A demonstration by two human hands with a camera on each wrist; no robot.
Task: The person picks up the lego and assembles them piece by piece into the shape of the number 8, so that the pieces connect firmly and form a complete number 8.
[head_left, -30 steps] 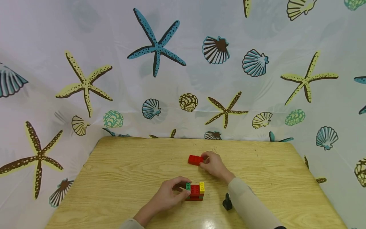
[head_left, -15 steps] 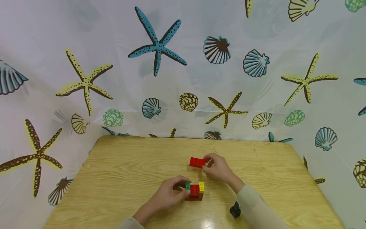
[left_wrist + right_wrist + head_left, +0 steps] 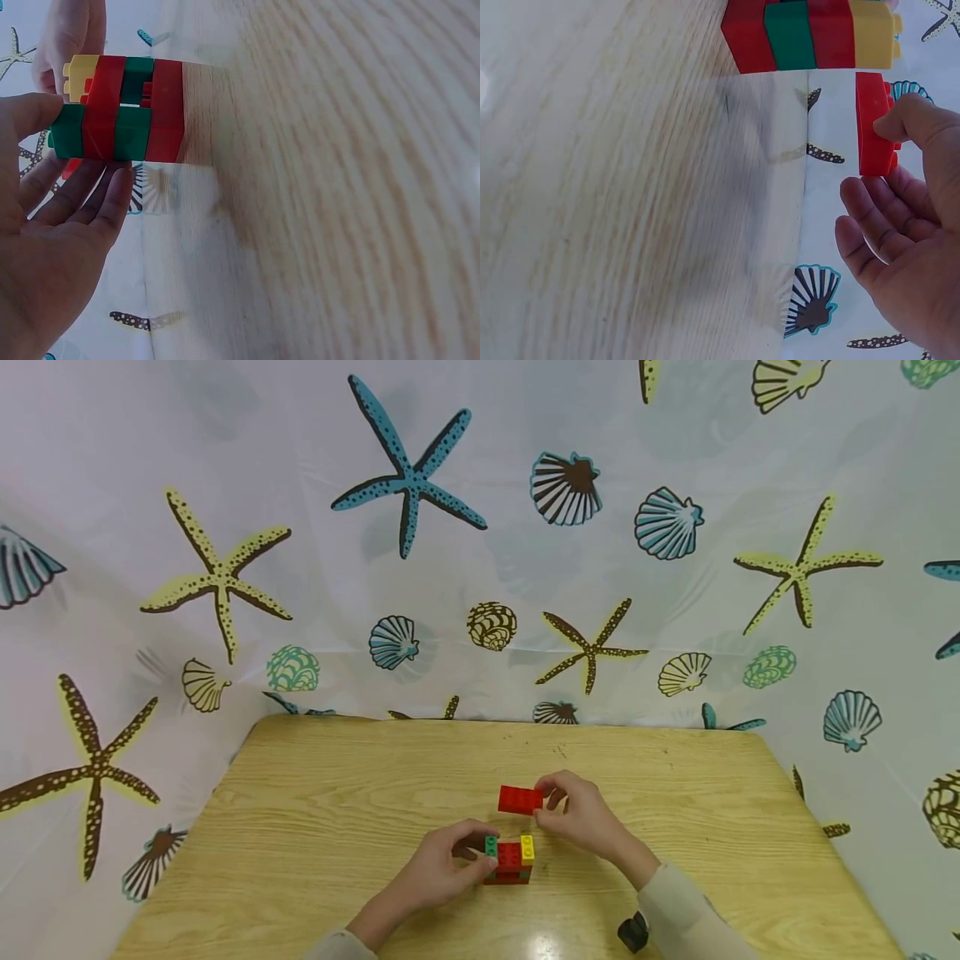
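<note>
A small stack of toy building bricks [image 3: 509,857] stands on the table, with red, green and yellow layers. My left hand [image 3: 442,868] grips its left side, thumb in front and fingers behind; in the left wrist view the thumb lies on the green top brick [image 3: 69,132]. Behind the stack, my right hand [image 3: 581,814] pinches a red brick [image 3: 519,800] by its right end, studs showing. The right wrist view has this red brick [image 3: 871,124] raised above the table, close past the stack's yellow brick [image 3: 873,34].
The wooden table [image 3: 337,793] runs back to a white curtain [image 3: 450,568] printed with starfish and shells, which also closes both sides. A small black object [image 3: 633,932] shows by the right sleeve [image 3: 686,910].
My right hand has drawn the red brick nearer to me and slightly right, toward the stack. The black object by the sleeve has shifted right and nearer. My left hand stays on the stack.
</note>
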